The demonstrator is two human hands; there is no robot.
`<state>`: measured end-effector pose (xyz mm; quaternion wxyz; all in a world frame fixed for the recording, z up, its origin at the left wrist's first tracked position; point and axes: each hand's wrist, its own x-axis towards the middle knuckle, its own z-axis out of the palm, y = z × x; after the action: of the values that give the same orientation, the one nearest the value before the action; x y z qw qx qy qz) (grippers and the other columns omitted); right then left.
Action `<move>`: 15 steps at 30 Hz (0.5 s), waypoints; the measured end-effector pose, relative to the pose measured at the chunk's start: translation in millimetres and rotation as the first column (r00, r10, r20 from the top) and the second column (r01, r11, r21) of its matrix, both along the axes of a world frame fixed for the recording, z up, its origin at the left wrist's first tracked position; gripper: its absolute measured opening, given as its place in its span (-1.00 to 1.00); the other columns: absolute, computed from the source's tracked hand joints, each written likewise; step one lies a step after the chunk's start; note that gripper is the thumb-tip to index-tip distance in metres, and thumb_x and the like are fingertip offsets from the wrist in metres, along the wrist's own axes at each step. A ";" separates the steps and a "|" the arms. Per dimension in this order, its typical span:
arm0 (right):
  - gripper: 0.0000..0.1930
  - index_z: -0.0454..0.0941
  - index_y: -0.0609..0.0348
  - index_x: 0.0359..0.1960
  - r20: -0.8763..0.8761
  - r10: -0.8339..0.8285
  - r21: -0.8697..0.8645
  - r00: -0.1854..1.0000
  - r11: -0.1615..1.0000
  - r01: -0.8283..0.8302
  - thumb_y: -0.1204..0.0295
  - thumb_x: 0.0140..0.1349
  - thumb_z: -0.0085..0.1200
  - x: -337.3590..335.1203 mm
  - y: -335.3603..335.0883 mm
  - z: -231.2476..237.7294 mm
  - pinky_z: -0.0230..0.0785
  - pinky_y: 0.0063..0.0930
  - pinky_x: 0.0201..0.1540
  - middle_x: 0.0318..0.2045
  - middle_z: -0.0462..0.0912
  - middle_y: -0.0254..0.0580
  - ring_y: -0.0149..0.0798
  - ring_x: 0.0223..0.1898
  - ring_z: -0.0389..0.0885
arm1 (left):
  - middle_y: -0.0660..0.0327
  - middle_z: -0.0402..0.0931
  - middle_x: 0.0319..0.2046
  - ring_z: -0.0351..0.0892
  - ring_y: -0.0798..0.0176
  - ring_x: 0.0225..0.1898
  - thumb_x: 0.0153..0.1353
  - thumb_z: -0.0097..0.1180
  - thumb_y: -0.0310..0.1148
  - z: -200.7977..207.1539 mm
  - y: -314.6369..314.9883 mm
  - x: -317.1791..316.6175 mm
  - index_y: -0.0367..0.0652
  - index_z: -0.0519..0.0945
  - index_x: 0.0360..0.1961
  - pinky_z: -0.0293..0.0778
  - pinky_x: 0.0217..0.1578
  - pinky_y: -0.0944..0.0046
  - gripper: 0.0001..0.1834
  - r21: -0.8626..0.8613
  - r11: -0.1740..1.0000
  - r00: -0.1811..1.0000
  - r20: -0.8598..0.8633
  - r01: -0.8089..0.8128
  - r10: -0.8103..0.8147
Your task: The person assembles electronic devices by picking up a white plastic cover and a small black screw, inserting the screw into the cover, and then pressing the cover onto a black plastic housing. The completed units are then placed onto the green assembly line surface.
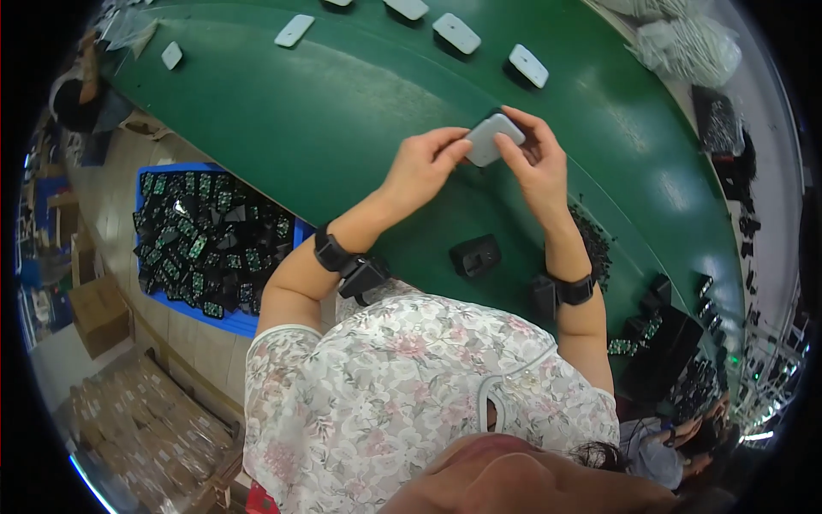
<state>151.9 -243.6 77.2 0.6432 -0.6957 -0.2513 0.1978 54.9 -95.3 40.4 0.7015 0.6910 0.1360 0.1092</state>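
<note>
Above the green table, both my hands grip one small device with a light grey rounded cover and a dark edge behind it. My left hand pinches its left side between thumb and fingers. On the right side, my right hand has its thumb on the cover's face and its fingers round the far edge. A black hollow housing lies on the table between my forearms. Small dark pieces, perhaps screws, form a pile beside my right forearm.
Several white-topped devices stand along the far side of the table. A blue bin at the left holds many black parts with green circuit boards. Cardboard boxes stand beyond it. At the right are more black parts and another person.
</note>
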 end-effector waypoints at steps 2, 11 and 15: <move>-0.62 0.44 0.28 0.07 -0.006 -0.011 0.023 1.000 1.000 0.011 0.48 0.21 0.15 -3.0 0.8 3.0 0.35 -0.56 0.03 -0.09 0.55 -0.21 -0.40 -0.06 0.52 | 0.25 0.62 -0.37 0.53 0.47 -0.35 0.30 0.04 -0.34 2.4 -2.8 0.2 -0.34 0.55 -0.02 0.43 -0.31 0.45 -0.68 0.011 1.000 1.000 -0.012 0.002 -0.002; -0.66 0.45 0.26 -0.02 0.432 -0.135 -0.230 0.892 0.939 0.254 0.51 0.16 0.17 98.5 -86.4 24.7 0.38 -0.50 -0.04 -0.16 0.58 -0.24 -0.38 -0.11 0.54 | 0.10 0.58 -0.16 0.51 0.03 -0.10 0.21 0.10 -0.32 -8.2 125.6 26.9 -0.16 0.60 -0.15 0.35 0.00 0.14 -0.77 0.728 0.494 0.878 0.367 -0.476 0.306; -0.72 0.52 0.16 -0.06 0.386 -0.009 -0.441 0.923 0.877 0.193 0.43 0.18 0.16 145.5 -124.9 43.5 0.37 -0.50 -0.01 -0.17 0.60 -0.28 -0.37 -0.09 0.54 | 0.06 0.49 0.07 0.40 -0.04 0.13 0.21 0.13 -0.16 -30.9 243.7 17.8 -0.08 0.54 0.03 0.30 0.14 0.08 -0.60 0.924 -0.055 0.862 0.373 -0.378 0.343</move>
<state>297.4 -368.5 120.7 0.4052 -0.8677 -0.2756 0.0828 72.7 148.4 9.5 -0.0126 0.9130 0.1917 0.3600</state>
